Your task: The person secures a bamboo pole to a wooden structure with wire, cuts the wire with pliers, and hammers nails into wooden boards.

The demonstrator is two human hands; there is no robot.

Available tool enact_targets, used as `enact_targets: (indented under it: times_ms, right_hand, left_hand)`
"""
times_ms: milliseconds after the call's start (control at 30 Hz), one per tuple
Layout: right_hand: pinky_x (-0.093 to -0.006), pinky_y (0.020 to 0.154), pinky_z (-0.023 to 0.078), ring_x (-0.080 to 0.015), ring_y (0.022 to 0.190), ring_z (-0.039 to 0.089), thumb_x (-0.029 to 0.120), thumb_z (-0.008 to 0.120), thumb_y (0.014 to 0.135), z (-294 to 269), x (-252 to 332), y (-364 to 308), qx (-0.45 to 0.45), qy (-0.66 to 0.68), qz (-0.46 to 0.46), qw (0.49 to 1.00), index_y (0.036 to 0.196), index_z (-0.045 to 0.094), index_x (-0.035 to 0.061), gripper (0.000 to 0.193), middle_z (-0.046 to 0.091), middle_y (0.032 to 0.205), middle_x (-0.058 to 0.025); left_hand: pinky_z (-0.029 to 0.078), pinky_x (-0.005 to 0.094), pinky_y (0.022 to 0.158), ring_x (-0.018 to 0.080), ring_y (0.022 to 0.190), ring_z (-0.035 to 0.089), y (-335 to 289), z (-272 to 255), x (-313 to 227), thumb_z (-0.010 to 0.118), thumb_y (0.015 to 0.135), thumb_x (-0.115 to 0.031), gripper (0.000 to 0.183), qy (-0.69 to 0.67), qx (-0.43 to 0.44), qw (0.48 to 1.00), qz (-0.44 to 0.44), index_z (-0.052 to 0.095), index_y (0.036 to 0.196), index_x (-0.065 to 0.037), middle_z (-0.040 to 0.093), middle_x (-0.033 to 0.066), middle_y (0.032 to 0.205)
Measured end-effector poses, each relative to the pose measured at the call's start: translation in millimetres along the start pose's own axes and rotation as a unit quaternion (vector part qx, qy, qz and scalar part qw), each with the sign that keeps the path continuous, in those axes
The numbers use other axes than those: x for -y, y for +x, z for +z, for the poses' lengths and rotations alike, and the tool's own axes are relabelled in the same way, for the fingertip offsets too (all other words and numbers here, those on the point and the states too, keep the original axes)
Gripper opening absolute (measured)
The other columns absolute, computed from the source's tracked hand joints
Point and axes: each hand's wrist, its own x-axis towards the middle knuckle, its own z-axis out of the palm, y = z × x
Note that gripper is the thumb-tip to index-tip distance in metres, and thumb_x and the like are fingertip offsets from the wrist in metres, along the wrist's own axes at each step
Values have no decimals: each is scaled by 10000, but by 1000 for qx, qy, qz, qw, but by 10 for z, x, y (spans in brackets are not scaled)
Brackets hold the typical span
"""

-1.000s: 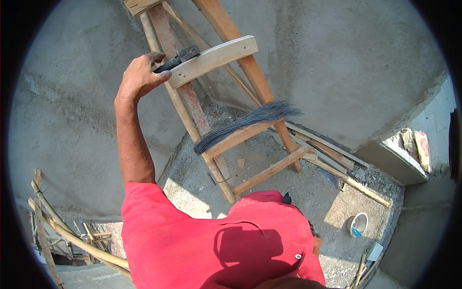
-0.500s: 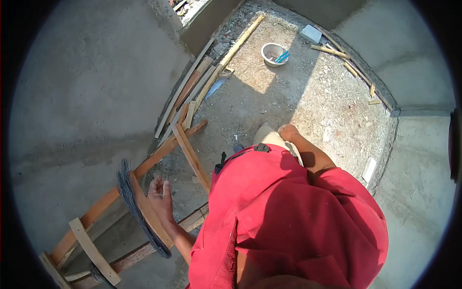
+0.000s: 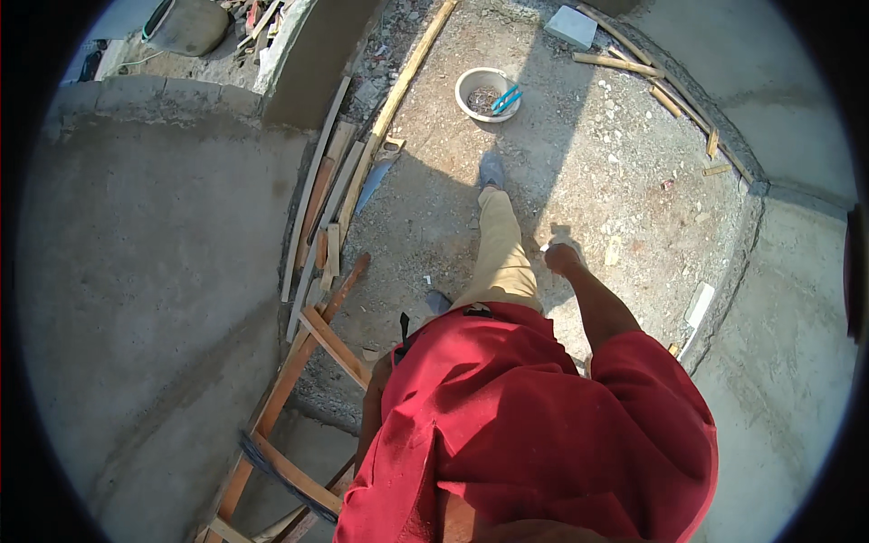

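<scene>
My right hand [image 3: 563, 260] hangs at my right side over the gravelly floor, its fingers curled closed. Something small and pale shows at its fingertips, too small to name. Only the forearm [image 3: 371, 412] of my left arm shows, close against my red shirt, and the fingers are hidden. Nearest that arm is a wooden ladder-like frame [image 3: 288, 376]. Draped across one of its rungs is a bundle of dark wire [image 3: 272, 468]. Ahead of my extended foot stands a whitish bucket [image 3: 462, 95] with small bits inside and a blue-handled tool [image 3: 508, 100] resting in it.
Long planks and a pole [image 3: 389, 109] lie along the left wall, with a handsaw [image 3: 373, 184] beside them. A pale block [image 3: 571, 27] and several wooden sticks [image 3: 665, 100] line the far right edge. A white strip [image 3: 699, 305] lies by the right wall. Concrete walls [image 3: 163, 271] enclose the floor.
I have stepped forward, one leg now stretched toward the bucket. My left hand has gone from beside the wire-draped rung to behind my shirt. My right hand has swung slightly outward.
</scene>
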Motion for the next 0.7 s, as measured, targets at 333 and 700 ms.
enact_targets:
  times_ms: [333,700]
  right_hand:
    - [-486,1057,502,-431,1243,602,301,699,845,-2438,-1880,3755,-147,380,130,904,1456,488,54,692,599,1365,-250]
    - [-500,896,549,-409,1070,699,173,684,839,-2396,-2476,5841,-248,391,188,866,1257,631,49,440,726,1149,-212]
  left_hand:
    - [526,402,973,351,1129,688,1397,400,-1306,655,945,-467,624,-72,-40,940,-331,638,1335,20,704,258,1211]
    - [506,425,1004,371,1162,669,1818,1034,-2058,575,970,-529,663,-173,-30,870,-460,637,1330,24,690,272,1233]
